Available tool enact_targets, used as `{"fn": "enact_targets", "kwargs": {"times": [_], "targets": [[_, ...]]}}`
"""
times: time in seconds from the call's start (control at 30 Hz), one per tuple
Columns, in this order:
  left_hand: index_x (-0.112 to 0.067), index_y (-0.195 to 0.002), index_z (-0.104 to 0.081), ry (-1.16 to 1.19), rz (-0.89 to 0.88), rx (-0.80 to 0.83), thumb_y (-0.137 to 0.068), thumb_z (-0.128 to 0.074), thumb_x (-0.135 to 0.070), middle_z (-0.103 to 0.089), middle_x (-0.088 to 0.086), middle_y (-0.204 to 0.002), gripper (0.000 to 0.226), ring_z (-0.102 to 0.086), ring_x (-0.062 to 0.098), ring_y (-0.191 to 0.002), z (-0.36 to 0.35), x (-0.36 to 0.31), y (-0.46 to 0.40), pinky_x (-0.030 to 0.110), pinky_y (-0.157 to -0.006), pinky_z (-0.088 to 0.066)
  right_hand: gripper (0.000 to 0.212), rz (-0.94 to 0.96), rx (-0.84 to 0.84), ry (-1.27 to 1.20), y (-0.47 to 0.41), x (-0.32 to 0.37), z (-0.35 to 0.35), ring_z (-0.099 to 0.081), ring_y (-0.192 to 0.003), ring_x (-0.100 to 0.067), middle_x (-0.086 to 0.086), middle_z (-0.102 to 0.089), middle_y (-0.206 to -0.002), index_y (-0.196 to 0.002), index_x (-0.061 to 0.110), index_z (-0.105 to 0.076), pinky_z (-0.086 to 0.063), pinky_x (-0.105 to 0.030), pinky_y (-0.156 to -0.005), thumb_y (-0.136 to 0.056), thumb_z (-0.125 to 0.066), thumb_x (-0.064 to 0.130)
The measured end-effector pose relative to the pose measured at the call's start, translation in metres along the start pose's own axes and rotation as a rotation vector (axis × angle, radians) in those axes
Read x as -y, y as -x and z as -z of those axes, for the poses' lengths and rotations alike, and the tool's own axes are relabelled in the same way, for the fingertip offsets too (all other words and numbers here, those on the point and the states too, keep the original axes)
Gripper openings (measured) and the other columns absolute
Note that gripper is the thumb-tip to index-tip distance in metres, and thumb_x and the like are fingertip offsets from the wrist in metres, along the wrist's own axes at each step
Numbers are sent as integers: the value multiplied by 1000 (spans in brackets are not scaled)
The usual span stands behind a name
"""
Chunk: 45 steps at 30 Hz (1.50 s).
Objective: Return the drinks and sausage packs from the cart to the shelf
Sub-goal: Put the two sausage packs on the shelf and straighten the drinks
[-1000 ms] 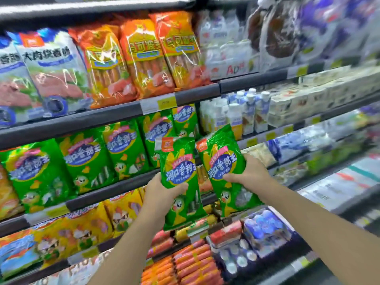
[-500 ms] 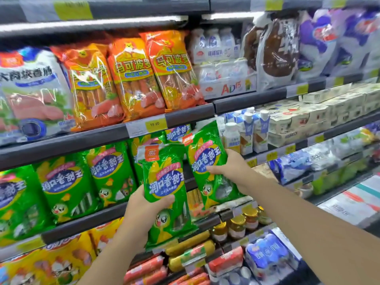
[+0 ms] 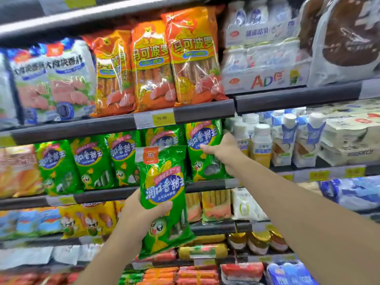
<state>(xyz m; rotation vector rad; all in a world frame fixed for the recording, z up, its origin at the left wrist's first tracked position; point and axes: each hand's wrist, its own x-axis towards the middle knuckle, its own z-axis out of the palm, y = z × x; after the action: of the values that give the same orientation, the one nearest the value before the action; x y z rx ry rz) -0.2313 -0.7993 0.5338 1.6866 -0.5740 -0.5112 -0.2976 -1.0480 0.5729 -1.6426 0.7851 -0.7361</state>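
Hands both grasping: your left hand (image 3: pixel 141 212) holds a green sausage pack (image 3: pixel 164 194) upright before the shelf edge (image 3: pixel 102 195); your right hand (image 3: pixel 223 152) grips the shelved pack (image 3: pixel 202 149) at the row's right end.

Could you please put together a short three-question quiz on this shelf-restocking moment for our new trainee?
1. True or false: the left hand holds a green sausage pack in front of the shelves, not yet on one.
2. Where is the right hand setting its green pack? A) among the orange packs B) at the right end of the green row, beside the white bottles C) on the bottom shelf
3. Fill in: the price tag under the orange packs reads ____.

Key: 1 true; 2 B; 3 19.90
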Motion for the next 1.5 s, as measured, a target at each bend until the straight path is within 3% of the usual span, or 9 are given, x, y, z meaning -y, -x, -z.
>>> {"fn": "enact_targets", "kwargs": {"times": [0.2, 0.5, 0.6, 0.7, 0.87, 1.07, 1.23, 1.37, 1.5], "targets": [[-21, -106, -67, -57, 1, -32, -75, -83, -6, -79, -7, -94, 38, -74, 11, -85, -1, -4, 4, 32, -75, -52, 54, 49, -41, -47, -12, -4, -12, -63, -94, -21, -8, -66, -111, -122, 8, -54, -51, -31, -80, -75, -82, 9], [-18, -109, -66, -35, -11, 3, -76, -83, -8, -78, -7, -95, 39, -72, 5, -79, 3, -11, -5, 24, -70, -49, 65, 110, -174, 44, -33, -21, -36, -58, -113, -31, -12, -60, -120, -128, 16, -50, -46, -51, -101, -72, -83, 24], [-19, -109, -65, -15, -7, 16, -75, -83, -9, -78, -8, -94, 39, -72, 5, -79, 5, -12, -9, 26, -70, -49, 80, 114, -212, 163, -22, -15, -39, -43, -132, -30, -16, -46, -141, -146, 8, -32, -37, -38, -111, -80, -78, 14], [-21, -108, -65, -11, -7, 36, -74, -84, -12, -78, -8, -95, 40, -72, 6, -82, 7, -9, -14, 28, -73, -49, 88, 47, -259, 215, -12, -30, -44, -22, -143, -18, -10, -13, -161, -156, 11, -5, -26, -3, -101, -91, -60, -6], [-24, -111, -65, -39, -11, 65, -72, -86, -19, -77, -8, -99, 44, -71, 11, -91, 11, -1, -20, 30, -77, -50, 108, 159, -349, 452, 6, -54, -67, -9, -148, -23, -9, -3, -163, -155, 15, 0, -24, -33, -117, -79, -74, -8], [-24, -109, -66, -28, -14, 84, -73, -86, -17, -77, -7, -99, 42, -72, 13, -92, 18, 4, -25, 32, -81, -53, 91, 268, -345, 434, -5, -57, -67, -15, -142, -19, -6, -7, -159, -156, 17, -6, -24, 3, -96, -88, -63, -5], [-25, -110, -65, -33, -1, 88, -73, -86, -17, -77, -8, -98, 43, -72, 16, -95, 20, 8, -27, 38, -89, -55, 67, 316, -381, 420, -18, -60, -65, -13, -145, -20, 0, -12, -159, -155, 27, -11, -10, -20, -107, -100, -50, 21], [-25, -109, -64, -23, 24, 96, -73, -86, -16, -77, -7, -97, 43, -72, 18, -95, 16, 10, -30, 42, -90, -55, 96, 278, -288, 594, -8, -56, -59, -7, -148, -30, -14, -4, -162, -157, 15, -1, -17, -34, -117, -90, -69, 19], [-20, -112, -63, 37, 25, 129, -74, -85, -12, -78, -9, -93, 45, -74, 9, -86, -4, 2, -36, 30, -79, -54, 62, 368, -352, 432, 16, -50, -43, -30, -138, -24, -11, -33, -147, -144, 9, -39, -26, -34, -114, -91, -66, 28]]}}
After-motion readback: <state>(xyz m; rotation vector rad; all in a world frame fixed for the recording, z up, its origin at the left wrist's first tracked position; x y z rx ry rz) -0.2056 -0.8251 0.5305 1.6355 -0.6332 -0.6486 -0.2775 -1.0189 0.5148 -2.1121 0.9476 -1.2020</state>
